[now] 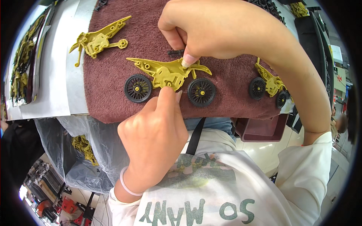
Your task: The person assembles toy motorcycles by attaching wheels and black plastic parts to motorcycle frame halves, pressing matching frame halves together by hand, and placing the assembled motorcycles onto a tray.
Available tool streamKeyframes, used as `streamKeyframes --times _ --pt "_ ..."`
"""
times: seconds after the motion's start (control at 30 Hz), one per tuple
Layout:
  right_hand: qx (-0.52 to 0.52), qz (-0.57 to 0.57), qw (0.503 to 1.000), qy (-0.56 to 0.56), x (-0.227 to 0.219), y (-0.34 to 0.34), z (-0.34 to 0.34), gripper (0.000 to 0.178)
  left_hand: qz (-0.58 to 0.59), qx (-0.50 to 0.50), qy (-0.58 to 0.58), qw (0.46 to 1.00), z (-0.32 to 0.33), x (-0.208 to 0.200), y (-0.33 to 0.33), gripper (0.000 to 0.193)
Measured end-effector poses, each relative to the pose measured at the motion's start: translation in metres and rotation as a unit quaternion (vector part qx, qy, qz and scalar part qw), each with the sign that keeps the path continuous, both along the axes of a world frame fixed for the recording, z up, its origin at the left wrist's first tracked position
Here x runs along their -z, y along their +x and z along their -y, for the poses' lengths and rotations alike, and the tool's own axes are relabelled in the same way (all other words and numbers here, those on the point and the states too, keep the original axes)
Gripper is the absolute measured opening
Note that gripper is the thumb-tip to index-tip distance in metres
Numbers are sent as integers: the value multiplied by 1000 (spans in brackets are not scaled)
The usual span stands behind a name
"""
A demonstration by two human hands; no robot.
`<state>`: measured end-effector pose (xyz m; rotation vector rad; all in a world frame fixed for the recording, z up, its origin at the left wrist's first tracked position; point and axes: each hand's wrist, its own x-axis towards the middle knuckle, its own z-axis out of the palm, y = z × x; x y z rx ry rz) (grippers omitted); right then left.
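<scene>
A yellow plastic toy motorcycle body half (166, 75) lies on the brown towel (105, 90), its inner side up. Black spoked wheels sit at its two ends, a left wheel (138, 88) and a right wheel (201, 92). My left hand (154, 128) is closed at the body's lower edge, index finger and thumb against it. From above, my right hand (203, 32) reaches in with curled fingers, its thumb tip on the body's front part. A small black part (175, 52) shows beside those fingers. What the right fingertips pinch is hidden.
Another yellow body half (100, 43) without wheels lies at upper left. A wheeled toy motorcycle (269, 83) is at right. Black parts (266, 7) are heaped at the far edge. A tray (22, 71) stands far left. Below the table are a clear plastic bag (102, 143) and a maroon bin (264, 130).
</scene>
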<state>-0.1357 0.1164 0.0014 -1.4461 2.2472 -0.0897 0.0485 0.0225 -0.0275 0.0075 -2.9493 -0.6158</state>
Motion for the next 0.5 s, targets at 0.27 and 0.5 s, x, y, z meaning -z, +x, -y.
streamKeyframes --times 0.27,0.5 --pt "169 108 978 -52 -95 26 7 31 2 -32 -41 999 -7 -3 14 28" --pt "-76 -128 945 -291 17 14 71 38 57 -82 148 984 22 -17 34 24"
